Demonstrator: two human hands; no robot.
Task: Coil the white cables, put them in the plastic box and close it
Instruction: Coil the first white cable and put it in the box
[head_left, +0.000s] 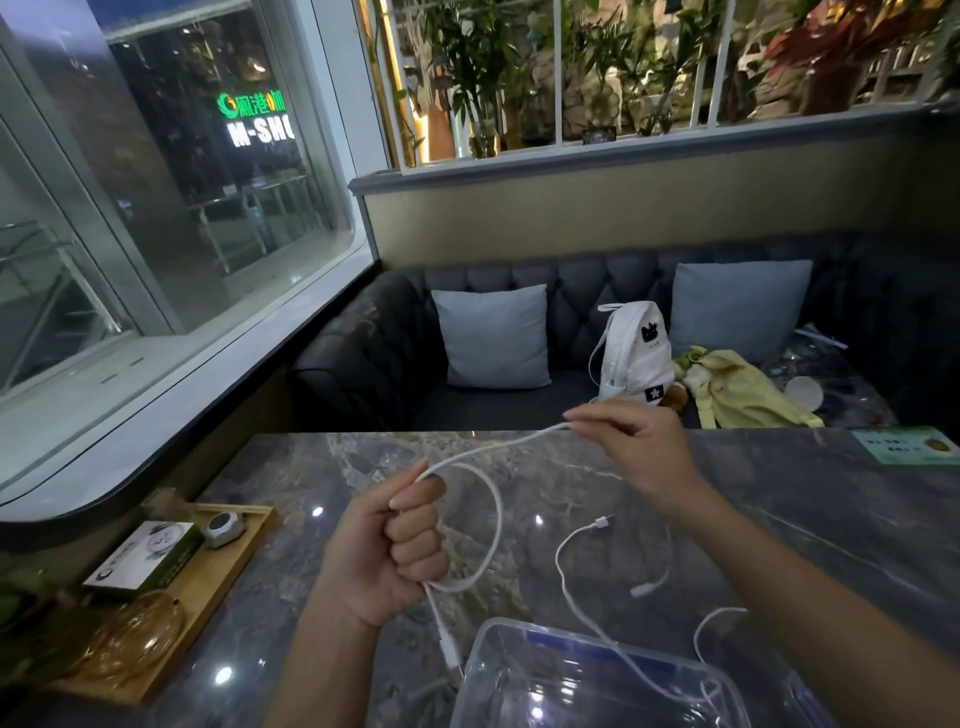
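White thin charging cable (488, 447) runs taut, up and rightward, from the fisted left hand (400, 540) to the pinching right fingertips (574, 417).

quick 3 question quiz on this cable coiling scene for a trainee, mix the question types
1. True or false: the left hand is closed in a fist around the white cable.
2. Which hand pinches the cable out over the table: A left, B right?
3. Fill in: the second white cable trails over the rim of the ____.

Key
1. true
2. B
3. plastic box
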